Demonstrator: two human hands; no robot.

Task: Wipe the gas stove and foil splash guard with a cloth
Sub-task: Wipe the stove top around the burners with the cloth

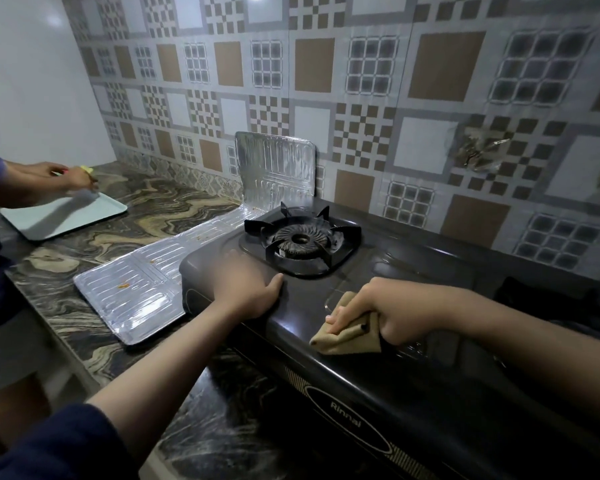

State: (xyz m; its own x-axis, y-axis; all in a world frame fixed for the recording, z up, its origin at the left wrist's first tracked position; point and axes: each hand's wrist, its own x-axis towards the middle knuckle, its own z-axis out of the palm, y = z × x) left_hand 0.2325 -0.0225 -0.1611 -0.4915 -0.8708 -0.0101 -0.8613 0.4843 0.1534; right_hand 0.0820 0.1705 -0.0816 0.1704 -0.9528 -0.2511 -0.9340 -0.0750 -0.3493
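Note:
A black gas stove (361, 358) stands on the marble counter, its left burner (300, 241) under a black pan support. My left hand (246, 289) lies flat on the stove's left front top, fingers spread and blurred. My right hand (392, 313) grips a tan cloth (347, 336) and presses it on the stove top near the front edge. The foil splash guard (136, 289) lies folded out flat on the counter left of the stove, with orange food specks on it. Its far panel (276, 168) stands upright against the tiled wall.
Another person stands at the far left, their hands (66, 176) over a pale blue tray (63, 216) on the counter, holding something small and yellow. A patterned tile wall (430, 81) runs behind the stove. The stove's right burner (548, 299) is dark and partly hidden by my right arm.

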